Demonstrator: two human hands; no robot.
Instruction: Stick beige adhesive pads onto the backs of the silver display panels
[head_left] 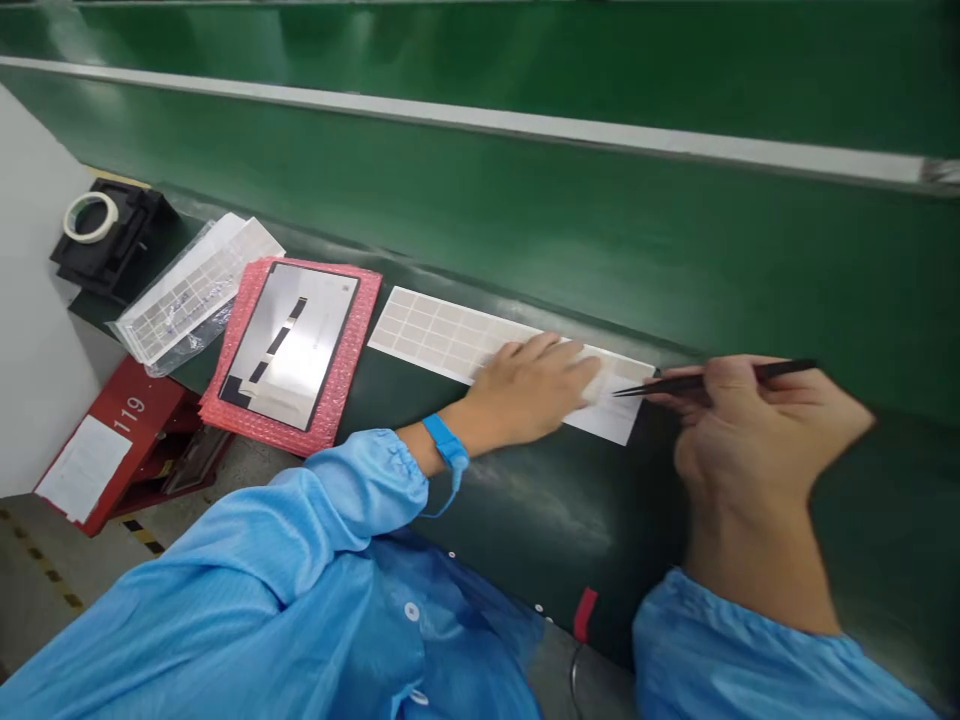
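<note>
A white sheet of beige rectangular stickers [435, 328] lies on the dark green bench. My left hand [529, 390] rests flat on its right half, fingers spread and pressing it down. In my right hand [750, 430] is a pair of black tweezers [686, 384], gripped between thumb and fingers. The tweezers' tips point left and are at the sheet's right end, just beside my left fingertips. Whether a sticker is between the tips cannot be made out. Left of the sheet, a flat metallic panel with a dark border [307, 340] lies on pink bubble wrap [352, 350].
More sticker sheets [191, 295] in a clear plastic bag lie at the left. Beyond them a roll of tape [90, 217] sits on a black block [124, 245]. A red rack marked 119 [142, 420] stands below the bench edge. A pale rail [450, 112] runs along the back.
</note>
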